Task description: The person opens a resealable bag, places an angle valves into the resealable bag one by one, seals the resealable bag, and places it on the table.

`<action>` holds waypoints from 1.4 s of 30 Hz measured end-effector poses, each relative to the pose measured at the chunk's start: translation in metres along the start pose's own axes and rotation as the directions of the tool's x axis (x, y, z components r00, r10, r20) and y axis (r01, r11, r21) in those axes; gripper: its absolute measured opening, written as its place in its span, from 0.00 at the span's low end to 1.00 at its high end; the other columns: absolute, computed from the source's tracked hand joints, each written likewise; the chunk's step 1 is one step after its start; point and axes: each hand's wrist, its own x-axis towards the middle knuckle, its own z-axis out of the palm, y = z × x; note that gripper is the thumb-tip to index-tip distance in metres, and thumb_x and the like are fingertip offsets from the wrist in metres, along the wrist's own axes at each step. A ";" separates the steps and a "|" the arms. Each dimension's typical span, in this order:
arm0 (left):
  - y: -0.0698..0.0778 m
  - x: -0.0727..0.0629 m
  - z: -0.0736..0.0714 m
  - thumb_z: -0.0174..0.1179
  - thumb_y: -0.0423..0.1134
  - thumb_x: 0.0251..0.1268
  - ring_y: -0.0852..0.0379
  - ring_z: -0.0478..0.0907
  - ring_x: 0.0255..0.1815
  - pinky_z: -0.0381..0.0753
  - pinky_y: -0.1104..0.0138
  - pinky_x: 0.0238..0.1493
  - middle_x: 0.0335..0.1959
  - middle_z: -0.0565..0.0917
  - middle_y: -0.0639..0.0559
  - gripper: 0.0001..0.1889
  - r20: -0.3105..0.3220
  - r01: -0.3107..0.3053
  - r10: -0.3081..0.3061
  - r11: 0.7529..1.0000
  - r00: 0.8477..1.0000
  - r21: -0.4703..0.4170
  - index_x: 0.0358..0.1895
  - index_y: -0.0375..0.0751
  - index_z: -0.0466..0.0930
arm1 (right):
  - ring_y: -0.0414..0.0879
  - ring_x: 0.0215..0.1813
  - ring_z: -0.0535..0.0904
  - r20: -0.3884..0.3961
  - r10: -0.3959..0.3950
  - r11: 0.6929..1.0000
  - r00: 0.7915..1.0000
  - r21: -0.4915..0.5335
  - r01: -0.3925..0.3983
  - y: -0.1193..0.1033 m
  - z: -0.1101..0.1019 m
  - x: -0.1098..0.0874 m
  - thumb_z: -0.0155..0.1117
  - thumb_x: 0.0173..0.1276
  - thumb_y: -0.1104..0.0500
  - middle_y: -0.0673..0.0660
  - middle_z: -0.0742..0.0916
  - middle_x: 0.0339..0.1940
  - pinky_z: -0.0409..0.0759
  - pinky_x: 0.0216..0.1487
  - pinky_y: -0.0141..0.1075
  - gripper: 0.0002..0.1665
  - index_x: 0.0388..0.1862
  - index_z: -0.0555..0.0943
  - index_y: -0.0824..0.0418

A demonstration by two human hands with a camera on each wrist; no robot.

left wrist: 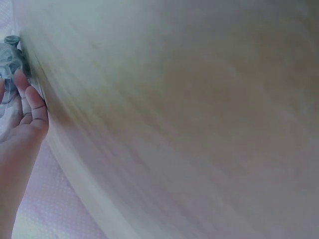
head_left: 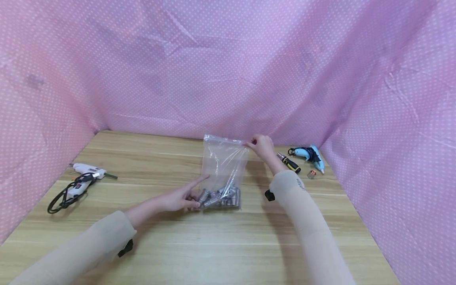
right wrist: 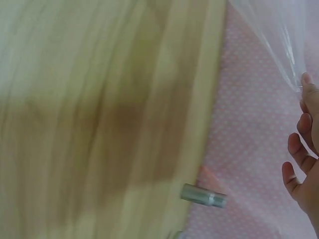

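Note:
A clear zip-top plastic bag (head_left: 223,158) stands upright on the wooden table, with several silver metal sockets (head_left: 228,196) gathered at its bottom. My right hand (head_left: 263,147) pinches the bag's top right corner between thumb and index finger, pulling it taut; the right wrist view shows the other fingers loosely bent. At the bag's lower left my left hand (head_left: 179,198) touches the plastic beside the sockets. Its index finger points out straight along the bag and its thumb lies low near the corner. In the left wrist view only part of this hand (left wrist: 27,112) shows.
On the left lies a white glue gun (head_left: 87,169) with a black cord (head_left: 58,202). A black-and-yellow screwdriver (head_left: 290,163), a blue glue gun (head_left: 303,152) and a small metallic piece (head_left: 311,174) lie to the right. Pink dotted cloth (head_left: 221,71) hangs around the table.

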 end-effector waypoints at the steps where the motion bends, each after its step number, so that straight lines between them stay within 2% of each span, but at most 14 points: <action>1: 0.000 0.000 -0.001 0.58 0.31 0.62 0.49 0.78 0.24 0.81 0.61 0.21 0.37 0.83 0.44 0.49 0.010 0.000 0.000 1.000 1.000 0.011 0.76 0.62 0.33 | 0.46 0.25 0.73 0.005 0.001 1.000 1.000 0.011 -0.001 0.000 0.004 0.001 0.66 0.58 0.41 0.54 0.82 0.23 0.72 0.31 0.36 0.22 0.27 0.79 0.60; 4: 0.001 -0.001 -0.002 0.58 0.34 0.63 0.49 0.78 0.24 0.81 0.60 0.21 0.35 0.82 0.43 0.45 0.034 0.006 -0.007 1.000 0.999 0.024 0.76 0.59 0.38 | 0.46 0.26 0.74 -0.002 -0.007 1.000 1.000 0.018 0.008 0.001 0.014 0.001 0.66 0.58 0.42 0.54 0.83 0.23 0.74 0.36 0.39 0.22 0.28 0.80 0.60; 8: 0.003 -0.003 -0.003 0.59 0.36 0.61 0.50 0.78 0.32 0.82 0.59 0.28 0.38 0.81 0.44 0.45 0.049 0.075 -0.075 0.997 0.996 -0.013 0.76 0.61 0.42 | 0.46 0.27 0.74 0.016 -0.008 0.999 1.000 0.037 0.007 0.001 0.027 -0.002 0.64 0.59 0.42 0.53 0.84 0.24 0.72 0.42 0.42 0.20 0.30 0.81 0.59; 11: 0.004 -0.005 -0.004 0.60 0.35 0.60 0.52 0.77 0.31 0.81 0.61 0.30 0.37 0.82 0.44 0.44 0.076 0.125 -0.121 0.991 0.990 -0.053 0.75 0.60 0.44 | 0.45 0.27 0.74 0.071 0.002 0.995 0.997 0.101 -0.010 0.001 0.037 -0.007 0.63 0.60 0.42 0.52 0.83 0.24 0.74 0.39 0.40 0.19 0.30 0.80 0.58; 15: 0.003 -0.005 -0.005 0.60 0.32 0.60 0.54 0.75 0.23 0.80 0.62 0.27 0.29 0.81 0.43 0.43 0.124 0.140 -0.130 0.987 0.984 -0.081 0.75 0.54 0.46 | 0.44 0.27 0.74 0.115 -0.009 0.986 0.993 0.166 -0.010 0.004 0.050 -0.011 0.63 0.61 0.43 0.51 0.83 0.24 0.75 0.31 0.34 0.19 0.27 0.79 0.57; 19: 0.005 -0.005 -0.005 0.60 0.31 0.58 0.57 0.72 0.20 0.79 0.65 0.26 0.20 0.75 0.50 0.42 0.129 0.145 -0.139 0.988 0.982 -0.043 0.75 0.52 0.49 | 0.43 0.27 0.74 0.132 -0.036 0.985 0.991 0.172 0.013 0.010 0.064 -0.012 0.62 0.62 0.43 0.50 0.82 0.23 0.75 0.30 0.33 0.18 0.27 0.79 0.57; 22: 0.008 -0.005 -0.003 0.61 0.32 0.57 0.56 0.72 0.20 0.79 0.64 0.26 0.18 0.74 0.51 0.43 0.122 0.157 -0.155 0.988 0.980 -0.002 0.74 0.52 0.49 | 0.45 0.29 0.74 0.165 -0.046 0.977 0.985 0.212 0.010 0.014 0.072 -0.012 0.62 0.64 0.45 0.52 0.82 0.25 0.76 0.32 0.34 0.17 0.29 0.79 0.58; 26: 0.010 -0.003 0.000 0.61 0.32 0.57 0.54 0.76 0.20 0.80 0.63 0.27 0.20 0.79 0.46 0.43 0.122 0.180 -0.182 0.983 0.976 0.023 0.74 0.52 0.50 | 0.46 0.36 0.78 0.214 -0.069 0.947 0.974 0.321 -0.003 0.018 0.076 -0.014 0.63 0.64 0.50 0.55 0.85 0.33 0.79 0.42 0.37 0.14 0.37 0.80 0.61; 29: 0.011 -0.002 0.002 0.62 0.32 0.57 0.55 0.74 0.19 0.78 0.65 0.25 0.20 0.78 0.45 0.43 0.124 0.198 -0.201 0.980 0.972 0.034 0.74 0.53 0.50 | 0.49 0.43 0.80 0.223 -0.128 0.904 0.966 0.426 0.022 0.020 0.076 -0.016 0.62 0.65 0.57 0.59 0.85 0.39 0.79 0.50 0.41 0.14 0.46 0.78 0.63; 32: 0.013 -0.001 0.002 0.62 0.32 0.56 0.56 0.73 0.18 0.77 0.67 0.23 0.19 0.78 0.46 0.43 0.129 0.204 -0.209 0.978 0.969 0.048 0.74 0.54 0.50 | 0.52 0.45 0.79 0.231 -0.209 0.861 0.950 0.503 0.067 0.021 0.072 -0.019 0.59 0.66 0.63 0.61 0.85 0.41 0.78 0.51 0.42 0.11 0.46 0.78 0.65; 35: 0.015 0.000 0.003 0.63 0.34 0.57 0.57 0.73 0.18 0.77 0.67 0.23 0.19 0.78 0.47 0.43 0.134 0.198 -0.208 0.977 0.969 0.083 0.74 0.54 0.50 | 0.51 0.45 0.77 0.270 -0.265 0.845 0.926 0.528 0.087 0.022 0.067 -0.022 0.58 0.66 0.65 0.59 0.84 0.43 0.75 0.51 0.41 0.09 0.43 0.82 0.63; 39: 0.016 0.003 0.003 0.64 0.39 0.57 0.58 0.72 0.19 0.76 0.67 0.24 0.18 0.75 0.52 0.44 0.127 0.188 -0.205 0.974 0.970 0.130 0.75 0.54 0.50 | 0.48 0.49 0.77 0.356 -0.271 0.862 0.894 0.502 0.061 0.020 0.062 -0.025 0.62 0.64 0.59 0.55 0.84 0.48 0.75 0.53 0.40 0.12 0.46 0.84 0.58; 42: 0.017 0.006 0.004 0.66 0.44 0.55 0.58 0.71 0.20 0.77 0.65 0.27 0.19 0.73 0.54 0.46 0.114 0.185 -0.204 0.970 0.972 0.156 0.75 0.54 0.48 | 0.49 0.54 0.76 0.396 -0.282 0.882 0.874 0.465 0.074 0.017 0.062 -0.023 0.65 0.62 0.55 0.55 0.82 0.54 0.74 0.59 0.42 0.19 0.52 0.82 0.59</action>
